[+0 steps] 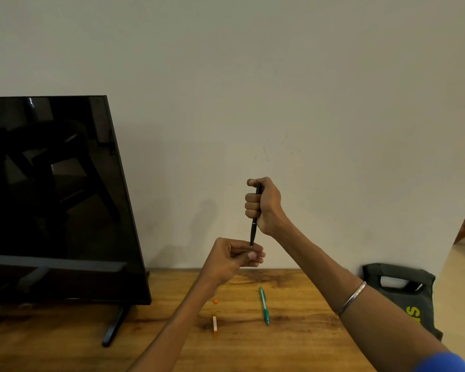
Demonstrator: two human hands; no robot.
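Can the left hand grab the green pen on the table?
Probably yes: the green pen lies on the table below the left hand with nothing between. It must first leave the black pen's tip.

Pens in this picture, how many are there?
2. The black pen is upright in the right hand; the green pen lies on the table. The small orange piece nearby may be part of a third.

A slim black pen stands nearly upright in the air above the worktop, its upper half wrapped in the right hand, its silver tip pointing down onto the curled fingers of the left hand
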